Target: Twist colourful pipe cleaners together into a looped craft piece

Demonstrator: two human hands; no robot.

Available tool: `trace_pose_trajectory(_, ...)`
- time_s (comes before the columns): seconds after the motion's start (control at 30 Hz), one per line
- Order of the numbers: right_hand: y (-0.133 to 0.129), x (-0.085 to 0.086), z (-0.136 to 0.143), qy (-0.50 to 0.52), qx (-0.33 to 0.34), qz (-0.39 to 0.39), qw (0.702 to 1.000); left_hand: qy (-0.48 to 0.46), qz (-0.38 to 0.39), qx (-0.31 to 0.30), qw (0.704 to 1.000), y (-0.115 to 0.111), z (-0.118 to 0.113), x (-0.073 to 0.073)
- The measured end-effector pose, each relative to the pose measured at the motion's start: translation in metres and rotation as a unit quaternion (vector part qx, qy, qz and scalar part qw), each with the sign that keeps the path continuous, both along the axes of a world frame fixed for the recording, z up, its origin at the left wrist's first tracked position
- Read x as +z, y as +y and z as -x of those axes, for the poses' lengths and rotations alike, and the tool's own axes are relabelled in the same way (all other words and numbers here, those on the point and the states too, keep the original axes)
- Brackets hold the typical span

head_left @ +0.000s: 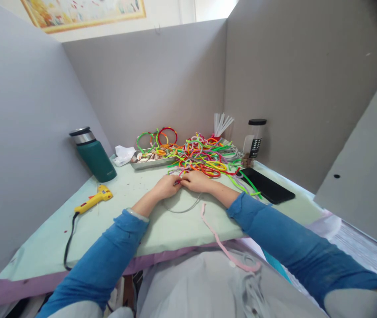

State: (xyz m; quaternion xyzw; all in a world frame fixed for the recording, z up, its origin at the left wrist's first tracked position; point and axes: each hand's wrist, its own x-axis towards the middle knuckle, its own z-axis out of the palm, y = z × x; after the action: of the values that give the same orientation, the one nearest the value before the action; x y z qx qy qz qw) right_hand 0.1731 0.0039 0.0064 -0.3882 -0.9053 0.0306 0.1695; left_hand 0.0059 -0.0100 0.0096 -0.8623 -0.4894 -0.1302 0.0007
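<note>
L hand & R hand meet mid-table, fingertips pinching thin grey hoop, plain, round, its far part hidden by fingers. Pink strip nearer. Glue gun left, phone right; tangled multicol. strips just beyond.

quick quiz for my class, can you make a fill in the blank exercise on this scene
The left hand and right hand hold a thin ____ loop.
The sleeves are ____.
The glue gun is mostly ____.
The black-lidded container stands beyond the ____ hand.

Missing words: grey; blue; yellow; right
</note>
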Motion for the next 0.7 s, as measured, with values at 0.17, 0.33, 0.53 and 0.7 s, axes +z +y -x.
trace_pose_trajectory(0.17, -0.0010, 0.0006, 0.0005, -0.002, -0.004, 0.003, 1.000, -0.002, -0.001, -0.003, 1.000, -0.0006, -0.0001, 0.0006)
trace_pose_trajectory(0.33, -0.0013, 0.0011, 0.0009, 0.002, 0.002, 0.001, 1.000, -0.003, -0.007, -0.010, 1.000, -0.0012, 0.0000, 0.0006)
trace_pose_trajectory(0.53, -0.0013, 0.0006, 0.0008, 0.006, 0.009, -0.002, 1.000, 0.004, -0.005, -0.003, 1.000, -0.0012, -0.0001, 0.0000)
trace_pose_trajectory(0.7, -0.0013, 0.0002, 0.0006, 0.000, 0.003, 0.004, 1.000, 0.013, -0.012, -0.001, 1.000, -0.0013, -0.0004, 0.0005)
